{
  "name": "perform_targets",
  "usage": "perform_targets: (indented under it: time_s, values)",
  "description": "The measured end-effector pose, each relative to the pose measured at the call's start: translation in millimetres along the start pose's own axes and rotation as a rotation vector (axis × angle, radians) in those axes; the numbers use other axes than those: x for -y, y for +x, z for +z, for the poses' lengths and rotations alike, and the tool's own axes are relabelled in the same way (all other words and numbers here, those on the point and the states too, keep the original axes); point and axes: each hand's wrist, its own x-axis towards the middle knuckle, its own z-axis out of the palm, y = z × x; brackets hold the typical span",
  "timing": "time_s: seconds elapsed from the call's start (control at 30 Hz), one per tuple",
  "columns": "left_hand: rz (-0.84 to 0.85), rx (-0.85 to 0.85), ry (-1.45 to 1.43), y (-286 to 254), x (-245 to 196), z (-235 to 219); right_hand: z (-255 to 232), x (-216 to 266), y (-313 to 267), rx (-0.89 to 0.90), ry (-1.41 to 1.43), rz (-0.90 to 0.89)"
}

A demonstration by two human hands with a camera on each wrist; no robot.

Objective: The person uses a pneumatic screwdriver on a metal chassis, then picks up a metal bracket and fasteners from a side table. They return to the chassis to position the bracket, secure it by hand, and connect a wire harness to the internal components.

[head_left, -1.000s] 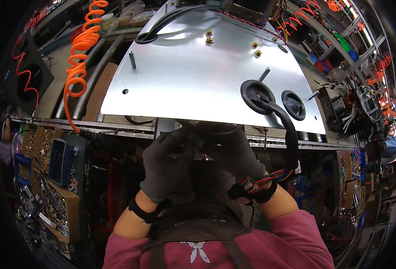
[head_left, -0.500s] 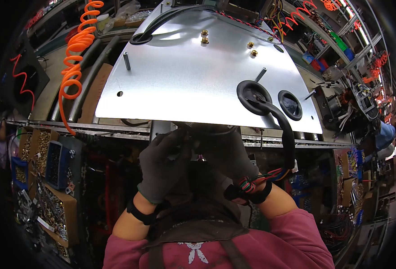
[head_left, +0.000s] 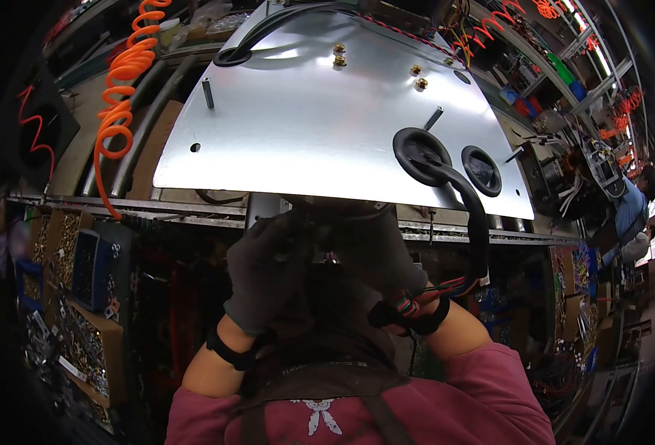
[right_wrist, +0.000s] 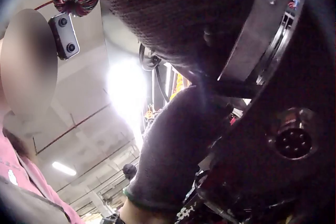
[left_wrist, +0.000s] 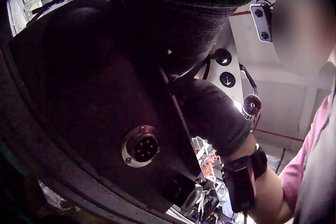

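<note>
Both hands wear dark grey gloves and meet under the front edge of a shiny metal plate (head_left: 297, 141). My left hand (head_left: 264, 271) has bent fingers right at a dark part below that edge. Close beside it, my right hand (head_left: 381, 259) reaches to the same spot, its fingertips hidden in shadow. From below, the left wrist view shows a dark panel (left_wrist: 89, 108) carrying a round multi-pin connector (left_wrist: 145, 148). The right wrist view has the glove (right_wrist: 178, 19) near a metal strip (right_wrist: 254, 29). I cannot tell what the fingers hold.
A black sleeved cable (head_left: 477, 230) drops from a grommet over the plate's front edge, its coloured wires (head_left: 435, 291) by my right wrist. Metal standoffs (head_left: 208, 93) rise from the plate. An orange coiled hose (head_left: 119, 96) hangs left. Boxes of small hardware (head_left: 105, 337) stand below left.
Both hands stay at the plate's front edge with little movement. The plate sits slightly farther left and up in the head view. People at the far right have come more into sight.
</note>
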Motion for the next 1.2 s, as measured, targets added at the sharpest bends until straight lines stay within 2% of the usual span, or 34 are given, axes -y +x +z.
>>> perform_targets:
  time_s: [0.03, 0.13, 0.23, 0.33, 0.43, 0.53, 0.67, 0.83, 0.93, 1.0, 1.1, 1.2]
  values:
    - [-0.001, -0.002, 0.001, 0, 0, 0, 1, -3, 1, 0.011, 0.018, 0.015]
    - [0.002, 0.003, 0.012, 0, 0, 0, 7, -18, 3, -0.074, 0.061, -0.136]
    - [0.026, 0.007, 0.037, 0, 0, -1, 6, -13, 2, -0.071, 0.118, -0.124]
    - [0.032, 0.010, 0.038, 0, 1, -1, -1, -6, -1, 0.017, 0.294, -0.048]
    - [0.037, 0.002, 0.049, 0, 1, -1, -3, -6, 0, 0.059, 0.139, -0.057]
    - [0.007, 0.018, 0.039, 0, 0, -1, -3, 7, -2, 0.039, 0.179, 0.012]
    - [0.029, 0.007, 0.073, -1, 1, 0, -6, 10, 1, 0.038, -0.098, -0.070]
    - [0.029, -0.004, 0.047, -1, 0, 0, -4, 2, 1, -0.016, -0.315, -0.184]
    - [0.022, 0.023, 0.076, 0, -1, -1, -5, 10, -1, -0.022, -0.183, -0.106]
    - [0.046, 0.019, 0.058, 0, 1, 0, -7, 13, -1, 0.007, -0.047, -0.136]
    - [0.054, 0.015, 0.094, 1, -2, -1, -5, 10, -3, -0.046, -0.211, -0.230]
    - [0.001, 0.020, 0.049, 0, -2, -1, -7, 18, -2, 0.003, -0.319, -0.159]
